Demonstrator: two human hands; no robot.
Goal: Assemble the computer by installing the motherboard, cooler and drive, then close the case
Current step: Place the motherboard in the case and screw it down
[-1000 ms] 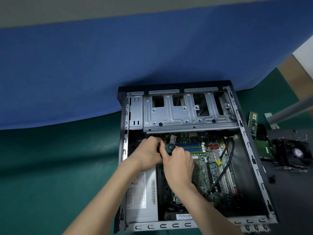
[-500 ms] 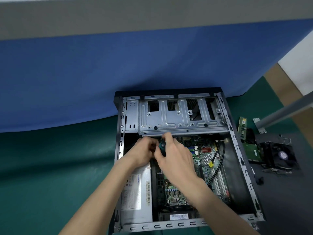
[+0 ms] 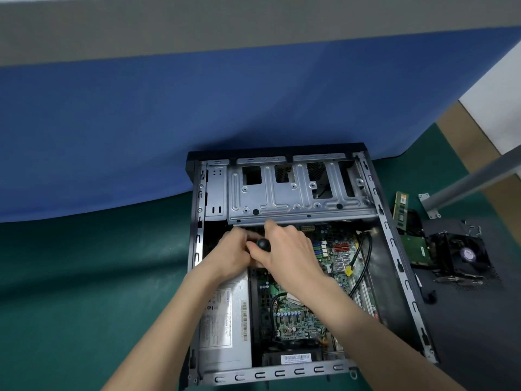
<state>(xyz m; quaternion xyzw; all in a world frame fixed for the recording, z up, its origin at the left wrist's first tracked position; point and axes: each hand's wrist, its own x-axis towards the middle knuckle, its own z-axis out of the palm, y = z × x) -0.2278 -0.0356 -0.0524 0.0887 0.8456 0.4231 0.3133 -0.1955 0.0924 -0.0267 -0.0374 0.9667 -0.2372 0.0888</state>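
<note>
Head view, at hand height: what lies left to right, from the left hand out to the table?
left hand → screwdriver → right hand → motherboard → black cable → case wall → drive → cooler

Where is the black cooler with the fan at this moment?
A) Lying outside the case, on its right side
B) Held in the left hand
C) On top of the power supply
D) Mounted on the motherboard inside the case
A: the cooler lies on the dark mat to the right of the case, and neither hand touches it.
</note>
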